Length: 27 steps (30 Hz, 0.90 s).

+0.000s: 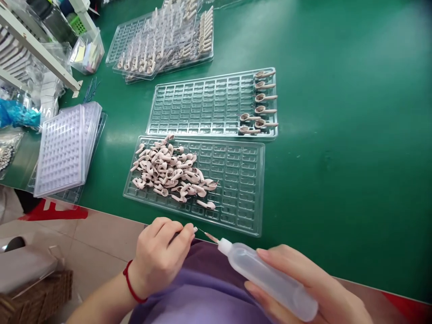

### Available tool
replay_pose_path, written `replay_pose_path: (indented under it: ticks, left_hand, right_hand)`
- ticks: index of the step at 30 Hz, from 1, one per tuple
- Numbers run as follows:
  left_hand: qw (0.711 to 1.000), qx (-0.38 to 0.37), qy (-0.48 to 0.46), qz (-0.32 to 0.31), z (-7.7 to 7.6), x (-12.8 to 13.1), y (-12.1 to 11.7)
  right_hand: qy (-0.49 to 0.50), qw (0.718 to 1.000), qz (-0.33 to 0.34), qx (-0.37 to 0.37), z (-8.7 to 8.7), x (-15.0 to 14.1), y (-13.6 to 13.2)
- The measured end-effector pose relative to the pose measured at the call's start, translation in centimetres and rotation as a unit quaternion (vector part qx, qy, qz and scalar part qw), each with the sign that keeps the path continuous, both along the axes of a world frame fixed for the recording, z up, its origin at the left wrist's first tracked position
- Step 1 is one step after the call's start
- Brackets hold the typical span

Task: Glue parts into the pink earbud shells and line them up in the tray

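Observation:
My right hand (297, 279) is wrapped round a translucent squeeze bottle (270, 276), tilted with its white cap and thin needle tip (211, 237) toward my left hand. My left hand (165, 247), a red cord at its wrist, is closed in a pinch. A small whitish end (195, 229) shows at its fingertips, close to the needle; the rest is hidden by the fingers. Just beyond lies a heap of beige earbud shells (168, 166) on a clear compartment tray (249, 189). Behind it, a second clear tray (202, 108) holds several shells in its right-hand pockets.
Stacked trays filled with shells (205, 31) lie at the back. On the left are a pile of whitish grid trays (60, 153), a clear box with paper slips (87, 54) and a white metal post (40, 49). The green table's front edge (114, 216) runs near my hands.

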<state>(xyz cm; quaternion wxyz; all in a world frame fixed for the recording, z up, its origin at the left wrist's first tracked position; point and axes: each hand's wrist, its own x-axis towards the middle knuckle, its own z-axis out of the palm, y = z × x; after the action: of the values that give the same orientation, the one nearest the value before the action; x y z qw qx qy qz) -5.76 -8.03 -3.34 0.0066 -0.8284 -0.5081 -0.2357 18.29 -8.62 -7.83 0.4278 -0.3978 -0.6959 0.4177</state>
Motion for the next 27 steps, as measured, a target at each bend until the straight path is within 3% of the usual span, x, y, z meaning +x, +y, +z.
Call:
replay_pose_path:
  ticks: [15, 27]
  left_hand:
    - [1.0, -0.015, -0.011, 0.006, 0.0, 0.1, 0.0]
    - [1.0, -0.015, -0.01, 0.011, 0.1, 0.1, 0.1]
  right_hand:
    - [-0.009, 1.0, 0.022, 0.005, 0.8, -0.4, 0.4]
    - [-0.017, 1.0, 0.023, 0.009, -0.2, -0.2, 0.0]
